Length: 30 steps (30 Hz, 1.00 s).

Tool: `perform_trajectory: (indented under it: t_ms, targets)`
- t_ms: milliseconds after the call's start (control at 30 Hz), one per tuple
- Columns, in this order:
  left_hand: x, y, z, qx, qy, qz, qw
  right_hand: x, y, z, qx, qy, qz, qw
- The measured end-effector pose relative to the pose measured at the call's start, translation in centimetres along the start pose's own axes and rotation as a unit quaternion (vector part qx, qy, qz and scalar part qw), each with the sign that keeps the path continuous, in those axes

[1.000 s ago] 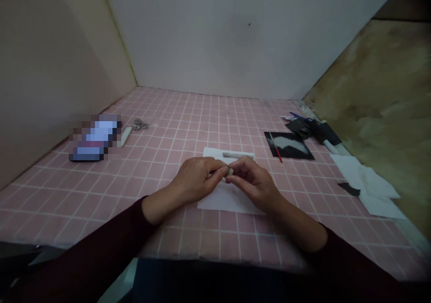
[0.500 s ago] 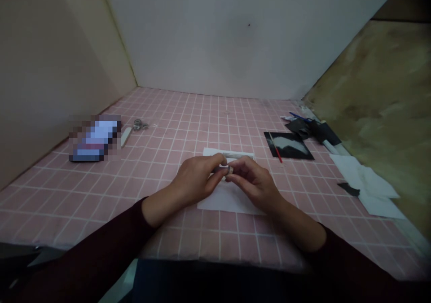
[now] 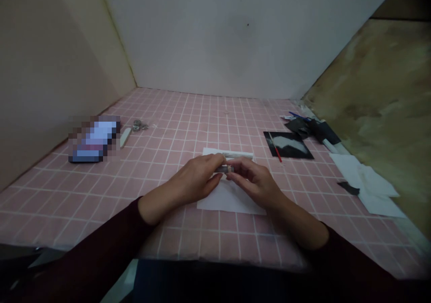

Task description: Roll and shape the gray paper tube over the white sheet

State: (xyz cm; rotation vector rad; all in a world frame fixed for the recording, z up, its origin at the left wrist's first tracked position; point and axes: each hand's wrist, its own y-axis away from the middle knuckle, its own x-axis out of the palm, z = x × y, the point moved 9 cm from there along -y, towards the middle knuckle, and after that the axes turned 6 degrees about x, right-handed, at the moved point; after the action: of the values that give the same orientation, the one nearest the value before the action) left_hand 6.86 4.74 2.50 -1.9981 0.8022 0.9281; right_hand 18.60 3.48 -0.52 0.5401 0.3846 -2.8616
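A pale wall (image 3: 202, 47) fills the top of the frame, the biggest thing going; below it spreads the table (image 3: 101, 195), pink with a white grid, running right across the middle and down to the near edge; and here, at lower centre, lies a white sheet (image 3: 232, 202), partly covered by the work above it; more white papers (image 3: 353, 164) overlap at the right.

Over that sheet come the two hands, fingertips nearly meeting at the centre of the frame; the right hand (image 3: 257, 179) pinches the near end of a small grey rod between thumb and fingers; the left hand (image 3: 197, 175) curls about the other end, finger above and thumb below, though how firmly it grips I cannot tell in this dim light.

Over at left, a blurred-out phone (image 3: 96, 139) lies tilted; to the right of centre, a black sheet (image 3: 303, 154) dusted white; dark pieces (image 3: 298, 127) bunch just beyond it, upper right; a red-handled brush (image 3: 278, 153) lies across the black sheet's left side; a grey strip (image 3: 240, 155) rests on the white sheet's far edge; a pale stick (image 3: 125, 137) sits beside the phone; little metal bits (image 3: 138, 125) cluster just beyond; and smallest of all, dead centre, that small grey rod (image 3: 221, 169), level between the fingers!
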Motion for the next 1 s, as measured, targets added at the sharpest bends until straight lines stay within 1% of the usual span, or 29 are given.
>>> perform_trajectory:
  t_ms: [100,200,300,400,533,600,667,733,767,867,900,933,1000]
  targets:
    - [-0.3,0.2,1.0,-0.021,0.003,0.022,1.0,-0.3,0.0,-0.2,0.004,-0.003,0.008,1.0]
    - [-1.1,0.3,2.0,-0.06,-0.038,0.039,0.997,-1.1,0.0,-0.3,0.018,-0.011,-0.007,1.0]
    - [-1.9,0.3,2.3,-0.078,-0.058,0.044,0.994,-2.2,0.0,-0.1,0.024,-0.025,-0.022,0.999]
    - [-2.2,0.0,1.8,-0.055,-0.047,0.04,0.997,-3.3,-0.1,0.4,0.017,-0.029,-0.032,0.999]
    - [-2.1,-0.3,1.4,-0.025,-0.049,0.022,0.998,-4.0,0.0,1.2,-0.005,0.014,-0.059,0.998]
    - [-1.6,-0.3,1.2,-0.019,-0.029,0.019,0.999,-3.7,0.1,1.7,-0.022,0.047,-0.064,0.997]
    - [-1.0,-0.4,0.8,-0.009,0.0,0.03,1.0,-2.7,0.1,2.1,-0.037,0.079,-0.032,0.996]
    - [-0.8,-0.4,0.6,-0.011,0.031,0.029,0.999,-2.2,0.1,2.3,-0.043,0.098,-0.008,0.994]
    - [-1.0,-0.3,0.7,-0.019,0.046,0.02,0.999,-2.5,0.1,2.3,-0.042,0.098,-0.014,0.994]
    - [-1.8,-0.2,1.1,-0.048,0.071,-0.013,0.996,-4.2,0.1,2.5,-0.034,0.087,-0.066,0.993]
    - [-1.9,-0.1,1.2,-0.051,0.073,-0.018,0.996,-4.5,0.1,2.6,-0.035,0.084,-0.071,0.993]
    - [-1.9,-0.1,1.2,-0.049,0.075,-0.017,0.996,-4.4,0.2,2.7,-0.039,0.085,-0.066,0.993]
    - [-1.7,-0.2,1.0,-0.032,0.072,-0.004,0.997,-3.7,0.2,2.9,-0.047,0.095,-0.03,0.994]
